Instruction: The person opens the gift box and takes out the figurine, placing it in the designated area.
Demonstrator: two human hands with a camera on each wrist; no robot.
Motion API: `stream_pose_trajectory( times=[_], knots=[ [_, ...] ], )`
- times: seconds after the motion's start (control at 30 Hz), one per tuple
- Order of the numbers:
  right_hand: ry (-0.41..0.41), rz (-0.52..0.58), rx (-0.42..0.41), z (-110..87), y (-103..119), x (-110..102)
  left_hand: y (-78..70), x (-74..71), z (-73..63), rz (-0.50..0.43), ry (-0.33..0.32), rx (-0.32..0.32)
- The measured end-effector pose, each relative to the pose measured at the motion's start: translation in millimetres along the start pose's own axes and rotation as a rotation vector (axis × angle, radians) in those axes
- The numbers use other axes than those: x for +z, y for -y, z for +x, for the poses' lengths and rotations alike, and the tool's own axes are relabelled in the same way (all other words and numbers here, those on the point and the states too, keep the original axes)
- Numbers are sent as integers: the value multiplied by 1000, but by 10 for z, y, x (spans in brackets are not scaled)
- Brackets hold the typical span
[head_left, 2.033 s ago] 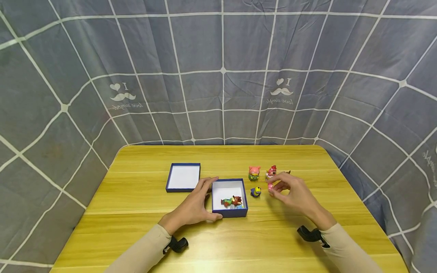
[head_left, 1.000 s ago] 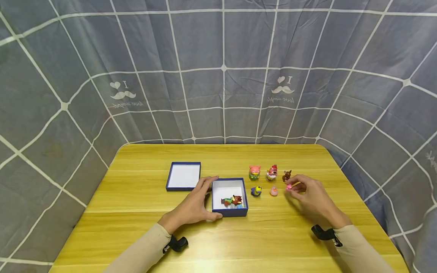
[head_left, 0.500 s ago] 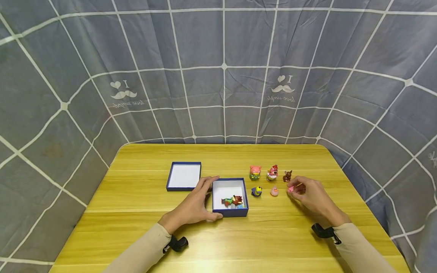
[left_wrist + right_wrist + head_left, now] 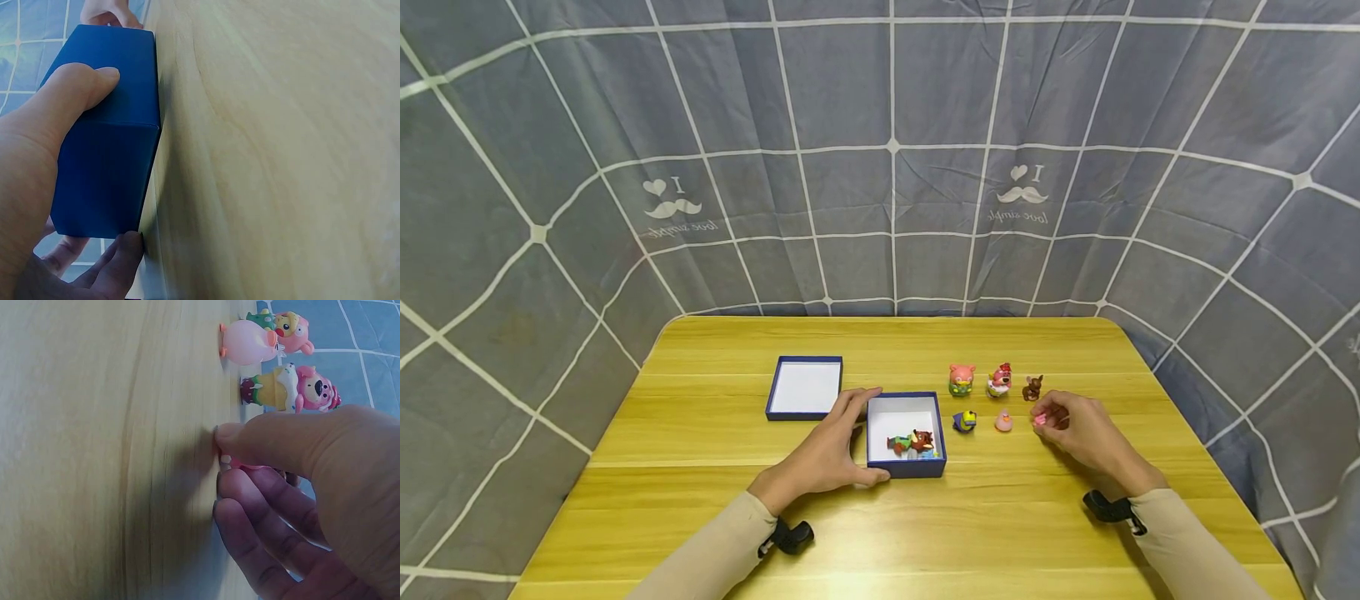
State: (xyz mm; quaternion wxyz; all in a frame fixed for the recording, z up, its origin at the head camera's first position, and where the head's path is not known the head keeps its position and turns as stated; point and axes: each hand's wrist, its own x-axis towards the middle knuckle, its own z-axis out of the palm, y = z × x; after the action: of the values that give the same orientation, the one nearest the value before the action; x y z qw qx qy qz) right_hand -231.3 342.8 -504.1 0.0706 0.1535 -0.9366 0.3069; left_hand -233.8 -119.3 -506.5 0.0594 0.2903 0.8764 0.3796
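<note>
My left hand grips the left side of an open blue box, thumb on its front wall. Inside lies a red-brown figurine in green beside small bluish pieces. My right hand pinches a small pink figurine at the table surface; the fingers hide most of it. To its left stand a pink duck and a blue-and-yellow figurine. Behind them are a brown big-eared animal figurine, a pink bear with a red top and a pink-headed figurine in green.
A shallow blue-edged box lid, white inside, lies at the back left of the wooden table. A grey checked curtain hangs behind the table and along both sides.
My right hand has left the pink duck and shifted right to the small pink figurine, staying almost still over the last half second. My left hand keeps its grip on the box.
</note>
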Motion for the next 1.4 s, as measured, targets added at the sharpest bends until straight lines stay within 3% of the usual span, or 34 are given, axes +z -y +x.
stream_pose_trajectory(
  times=[1.4],
  knots=[
    [25, -34, 20, -7, 21, -2, -22, -19, -5, -24, 13, -20]
  ],
)
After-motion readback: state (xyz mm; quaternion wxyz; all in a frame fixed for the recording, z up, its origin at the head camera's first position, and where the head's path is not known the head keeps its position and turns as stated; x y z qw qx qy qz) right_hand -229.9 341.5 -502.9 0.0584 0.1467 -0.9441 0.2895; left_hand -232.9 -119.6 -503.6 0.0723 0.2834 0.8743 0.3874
